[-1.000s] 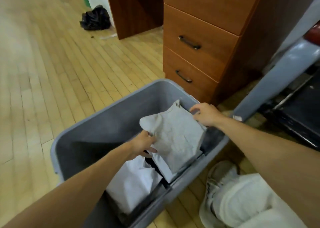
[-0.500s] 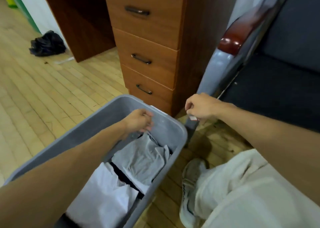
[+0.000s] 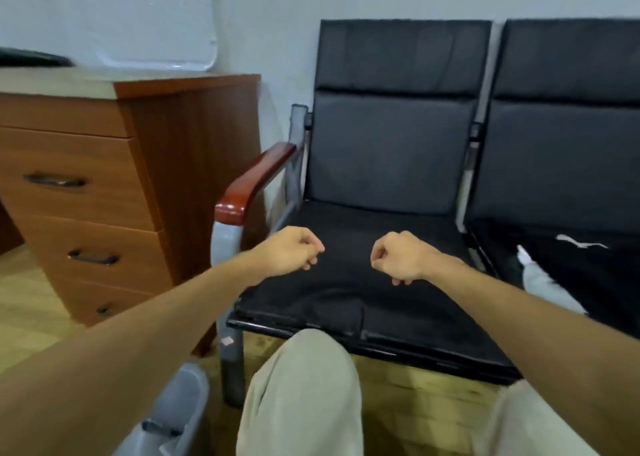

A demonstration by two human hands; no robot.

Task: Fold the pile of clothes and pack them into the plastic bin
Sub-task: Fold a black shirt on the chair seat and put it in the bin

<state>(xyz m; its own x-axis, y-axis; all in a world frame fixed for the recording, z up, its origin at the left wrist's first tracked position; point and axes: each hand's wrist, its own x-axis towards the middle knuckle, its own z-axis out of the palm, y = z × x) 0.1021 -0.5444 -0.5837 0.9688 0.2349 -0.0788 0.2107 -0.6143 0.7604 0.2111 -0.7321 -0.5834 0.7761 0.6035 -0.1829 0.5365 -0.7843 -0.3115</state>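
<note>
The view has swung up and to the right since half a second ago. The plastic bin, which then filled the lower left with folded clothes showing in it, is now only a grey corner at the lower left edge. The left hand has left the bin. It and the right hand hover at centre frame over the black chair seat, each curled into a loose fist, holding nothing. At right, a black garment and a pale garment lie on the neighbouring seat.
</note>
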